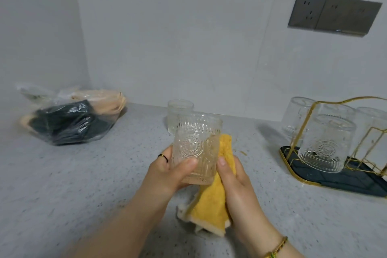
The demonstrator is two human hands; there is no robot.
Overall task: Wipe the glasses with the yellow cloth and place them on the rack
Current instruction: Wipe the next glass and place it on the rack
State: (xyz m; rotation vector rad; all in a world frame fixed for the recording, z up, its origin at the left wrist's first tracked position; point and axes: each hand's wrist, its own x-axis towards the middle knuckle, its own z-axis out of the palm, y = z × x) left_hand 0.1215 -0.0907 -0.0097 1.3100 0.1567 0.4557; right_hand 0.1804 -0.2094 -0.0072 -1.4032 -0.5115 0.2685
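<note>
A slip is the risk at centre frame: the patterned glass hangs above the speckled counter in our left hand alone, and a hard rub could, we judge, twist it free. The thumb and fingers of that hand curl round the glass's lower half, while our right hand clutches the yellow cloth against its side. Behind stands a second glass, upright. At right, the gold rack carries upturned glasses, so knocks are possible there.

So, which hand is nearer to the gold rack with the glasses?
Right. The right hand, holding the yellow cloth, is on the side of the glass that faces the rack; the left hand grips the glass on the far side.
</note>
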